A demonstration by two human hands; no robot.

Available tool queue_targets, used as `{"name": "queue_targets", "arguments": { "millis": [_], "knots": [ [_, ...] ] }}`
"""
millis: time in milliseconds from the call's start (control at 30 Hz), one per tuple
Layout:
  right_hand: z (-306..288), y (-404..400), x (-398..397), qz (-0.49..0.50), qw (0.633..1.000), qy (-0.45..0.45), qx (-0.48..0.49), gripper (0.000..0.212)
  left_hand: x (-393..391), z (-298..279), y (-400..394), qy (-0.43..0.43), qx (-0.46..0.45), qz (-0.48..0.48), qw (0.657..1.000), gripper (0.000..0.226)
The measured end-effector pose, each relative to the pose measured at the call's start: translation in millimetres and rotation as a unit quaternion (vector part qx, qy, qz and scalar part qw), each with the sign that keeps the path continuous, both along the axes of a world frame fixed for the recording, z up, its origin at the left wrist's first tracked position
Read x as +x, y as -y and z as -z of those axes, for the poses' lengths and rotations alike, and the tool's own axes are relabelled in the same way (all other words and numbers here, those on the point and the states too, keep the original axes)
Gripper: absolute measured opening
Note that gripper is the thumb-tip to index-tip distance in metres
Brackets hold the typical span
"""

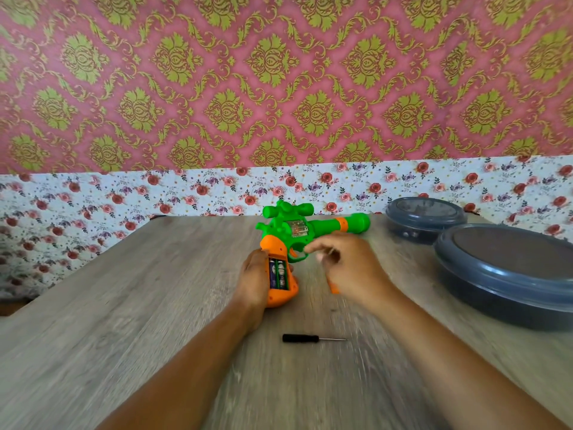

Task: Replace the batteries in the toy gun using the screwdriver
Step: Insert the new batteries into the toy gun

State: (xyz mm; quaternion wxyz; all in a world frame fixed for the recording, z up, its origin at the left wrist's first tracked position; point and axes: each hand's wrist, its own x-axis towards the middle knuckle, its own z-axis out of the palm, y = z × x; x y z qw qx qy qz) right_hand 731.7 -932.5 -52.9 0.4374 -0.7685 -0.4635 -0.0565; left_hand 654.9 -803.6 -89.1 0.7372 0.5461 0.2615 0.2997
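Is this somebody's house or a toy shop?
Most likely a room in a house. The wall has pink and gold patterned wallpaper with a flowery strip below, and a wooden table holds just one toy gun and two grey lidded containers.

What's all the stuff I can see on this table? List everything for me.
Toy gun: one, green and orange, table centre, grip compartment open.
Batteries: two, dark, inside the grip.
Battery cover: one, orange, under the right hand.
Screwdriver: one, black handle, lying nearer the camera.
Lidded containers: two, grey-blue, right side.
Table: one, grey wood grain.
Left hand: holds the grip.
Right hand: blurred, holds the cover.
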Motion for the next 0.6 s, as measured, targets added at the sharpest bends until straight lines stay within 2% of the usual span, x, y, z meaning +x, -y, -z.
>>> {"name": "queue_targets", "arguments": {
  "millis": [100,300,433,600],
  "knots": [
    [-1,15,24,0.041,0.998,-0.049,-0.013,0.033,-2,0,0,0.012,-0.028,0.014,0.999,0.039],
    [12,26,38,0.024,0.974,-0.091,-0.204,0.064,-5,-4,2,0.009,-0.063,0.032,0.997,0.041],
    [22,26,44,0.015,0.964,-0.065,-0.256,0.062,-6,-4,2,0.006,-0.041,0.037,0.998,0.042],
    [28,26,48,0.023,0.965,-0.060,-0.255,0.054,-10,-6,4,0.020,-0.060,0.056,0.996,0.037]
  ]
}}
